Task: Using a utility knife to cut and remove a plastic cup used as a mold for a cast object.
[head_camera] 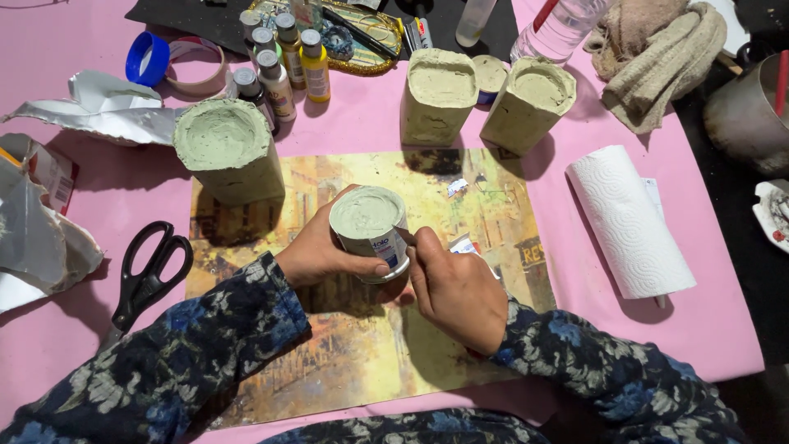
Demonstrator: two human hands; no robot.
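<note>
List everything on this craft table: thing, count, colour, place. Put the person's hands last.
Small cup: 1, white, filled with grey-green paste, held over the mat.
Large casts: 3, grey-green, along the mat's far edge.
Printed mat: 1, yellow-brown, centre.
Scissors: 1, black, left of the mat.
Paint bottles: about 6, mixed colours, far centre.
Tape rolls: 2, blue and beige, far left.
Paper towel roll: 1, white, right.
Cloth: 1, beige, far right.
Tablecloth: 1, pink.
Left hand: grips the cup.
Right hand: touches the cup's side.
</note>
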